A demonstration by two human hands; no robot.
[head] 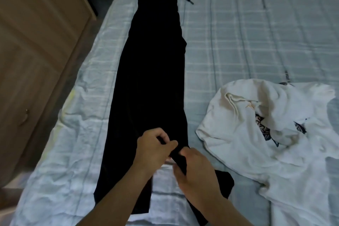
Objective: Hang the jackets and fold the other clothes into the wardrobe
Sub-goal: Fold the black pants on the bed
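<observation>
A pair of black trousers lies stretched lengthwise on the bed, waistband and drawstring at the far end, legs toward me. My left hand pinches a fold of the black fabric near the lower legs. Close beside it, my right hand grips the same fabric at the edge of the near leg. A crumpled white T-shirt with a dark print lies to the right of the trousers, apart from them.
The bed carries a pale blue checked sheet, wrinkled at the near left. A wooden wardrobe with a small knob stands along the left, a narrow strip of floor between it and the bed.
</observation>
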